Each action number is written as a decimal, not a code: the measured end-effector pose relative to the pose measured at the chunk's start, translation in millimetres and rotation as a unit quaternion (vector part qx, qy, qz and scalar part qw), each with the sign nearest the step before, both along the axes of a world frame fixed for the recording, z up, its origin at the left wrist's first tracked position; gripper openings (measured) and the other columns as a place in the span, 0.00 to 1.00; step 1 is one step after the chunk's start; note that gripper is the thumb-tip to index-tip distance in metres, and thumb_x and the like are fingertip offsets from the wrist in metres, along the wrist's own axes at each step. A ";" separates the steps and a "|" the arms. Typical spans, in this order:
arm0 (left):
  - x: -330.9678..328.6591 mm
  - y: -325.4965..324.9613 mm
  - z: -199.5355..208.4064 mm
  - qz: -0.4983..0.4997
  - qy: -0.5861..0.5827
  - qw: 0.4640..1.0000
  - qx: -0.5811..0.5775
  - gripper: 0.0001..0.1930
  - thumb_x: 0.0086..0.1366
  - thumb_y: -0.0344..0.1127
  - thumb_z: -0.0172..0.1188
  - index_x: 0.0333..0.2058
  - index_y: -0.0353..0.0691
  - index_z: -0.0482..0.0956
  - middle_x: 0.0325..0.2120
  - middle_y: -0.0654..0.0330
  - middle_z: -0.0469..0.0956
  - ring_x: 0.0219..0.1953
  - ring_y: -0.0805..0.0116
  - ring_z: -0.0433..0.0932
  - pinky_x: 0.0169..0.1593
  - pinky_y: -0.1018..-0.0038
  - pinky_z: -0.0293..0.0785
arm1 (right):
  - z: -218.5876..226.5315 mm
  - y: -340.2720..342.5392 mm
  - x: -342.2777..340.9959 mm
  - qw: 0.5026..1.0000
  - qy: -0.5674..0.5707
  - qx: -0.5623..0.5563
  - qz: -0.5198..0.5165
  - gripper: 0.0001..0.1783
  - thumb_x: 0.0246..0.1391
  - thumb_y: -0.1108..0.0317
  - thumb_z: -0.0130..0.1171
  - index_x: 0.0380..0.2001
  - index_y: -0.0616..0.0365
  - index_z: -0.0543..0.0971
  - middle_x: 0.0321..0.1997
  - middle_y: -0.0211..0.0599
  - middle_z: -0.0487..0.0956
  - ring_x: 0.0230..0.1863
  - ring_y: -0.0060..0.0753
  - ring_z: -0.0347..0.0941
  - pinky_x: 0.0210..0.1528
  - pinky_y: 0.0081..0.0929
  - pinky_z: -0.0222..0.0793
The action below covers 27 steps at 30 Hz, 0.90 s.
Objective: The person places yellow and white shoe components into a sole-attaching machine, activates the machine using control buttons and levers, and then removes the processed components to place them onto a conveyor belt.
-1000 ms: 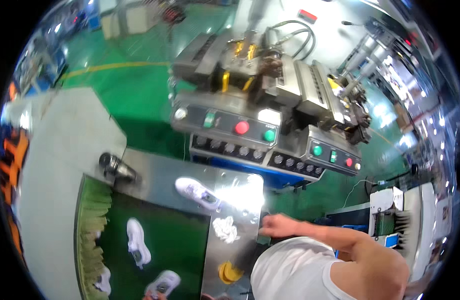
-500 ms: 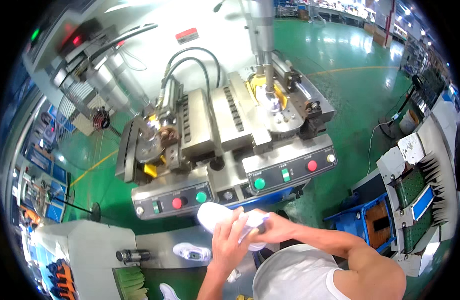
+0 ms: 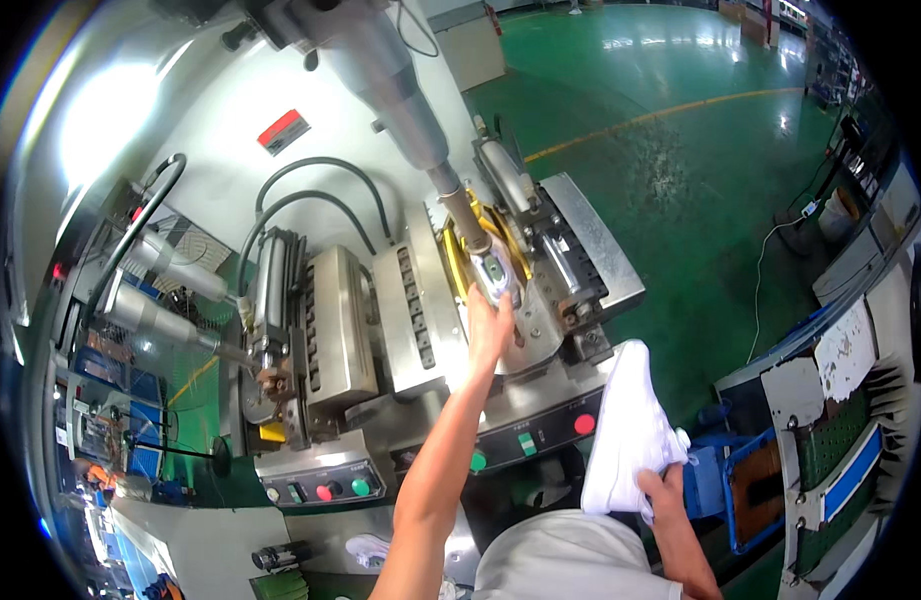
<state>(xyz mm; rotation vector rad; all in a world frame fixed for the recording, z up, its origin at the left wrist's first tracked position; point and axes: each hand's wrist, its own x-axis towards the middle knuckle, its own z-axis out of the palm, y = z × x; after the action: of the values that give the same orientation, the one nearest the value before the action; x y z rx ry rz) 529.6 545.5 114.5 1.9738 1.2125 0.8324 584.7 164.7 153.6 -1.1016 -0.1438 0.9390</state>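
My left hand [image 3: 488, 330] reaches forward into the right-hand station of a metal press. Its thumb and fingers lie on both sides of the near end of a white shoe [image 3: 496, 278], which sits under the press rod [image 3: 466, 222] between yellow pads [image 3: 454, 262]. Some of that shoe is hidden by the rod and my fingers. Off to the right, my right hand [image 3: 666, 496] is closed on the heel end of another white sneaker [image 3: 625, 430]. This sneaker is held in the air in front of the machine, its toe pointing away from me.
A control panel with a red button [image 3: 584, 424] and green buttons runs along the press front. The left station [image 3: 270, 380] stands beside it. A loose white shoe [image 3: 366, 548] lies on the metal shelf at lower left. A blue crate [image 3: 750, 490] and a brush-edged conveyor [image 3: 830, 450] are at right.
Both hands were together on a white sneaker low before the press. Now my left hand has gone forward to the shoe in the right station, while my right holds the sneaker farther right.
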 end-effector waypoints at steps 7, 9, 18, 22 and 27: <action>75.5 80.1 -62.0 0.099 0.137 0.986 -0.009 0.37 0.56 0.36 0.63 0.55 0.21 0.52 0.50 0.30 0.68 0.53 0.32 0.71 0.57 0.51 0.69 | 15.5 -18.4 10.5 0.995 -0.020 -0.084 -0.044 0.56 0.34 0.65 0.71 0.68 0.67 0.54 0.66 0.46 0.65 0.66 0.42 0.62 0.68 0.37 0.56; 73.6 100.1 -53.0 0.095 0.156 0.981 -0.071 0.36 0.52 0.34 0.66 0.53 0.22 0.56 0.50 0.32 0.70 0.53 0.37 0.73 0.57 0.55 0.71 | 2.0 -13.2 13.6 0.993 -0.027 -0.105 -0.051 0.55 0.35 0.66 0.70 0.68 0.67 0.55 0.65 0.46 0.65 0.66 0.42 0.63 0.68 0.36 0.56; -49.1 43.0 53.7 -0.089 -0.194 0.971 -0.106 0.26 0.49 0.34 0.69 0.46 0.27 0.74 0.37 0.52 0.79 0.42 0.61 0.78 0.50 0.69 0.73 | 12.3 62.5 36.4 0.969 -0.246 -0.017 0.018 0.38 0.46 0.72 0.67 0.60 0.72 0.64 0.57 0.44 0.72 0.57 0.34 0.69 0.62 0.34 0.63; -152.4 -75.2 99.2 -0.067 -0.173 0.972 -0.141 0.34 0.52 0.28 0.69 0.56 0.31 0.63 0.51 0.53 0.69 0.55 0.65 0.69 0.60 0.66 0.65 | 46.7 199.1 59.1 0.951 -0.280 -0.010 0.131 0.30 0.49 0.72 0.67 0.55 0.70 0.70 0.49 0.40 0.76 0.51 0.27 0.72 0.55 0.26 0.68; -283.9 -195.7 84.7 -0.070 -0.077 0.967 -0.232 0.41 0.49 0.33 0.74 0.59 0.30 0.60 0.52 0.52 0.70 0.56 0.64 0.69 0.62 0.66 0.63 | -11.3 416.1 115.0 0.878 -0.340 -0.172 0.290 0.36 0.46 0.61 0.69 0.56 0.71 0.70 0.49 0.50 0.79 0.48 0.44 0.78 0.50 0.38 0.73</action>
<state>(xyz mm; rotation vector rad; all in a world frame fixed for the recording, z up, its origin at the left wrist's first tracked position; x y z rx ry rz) 245.7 349.8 199.2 1.5623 1.0487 0.5549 699.6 580.8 142.3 -1.7470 -0.9617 1.0863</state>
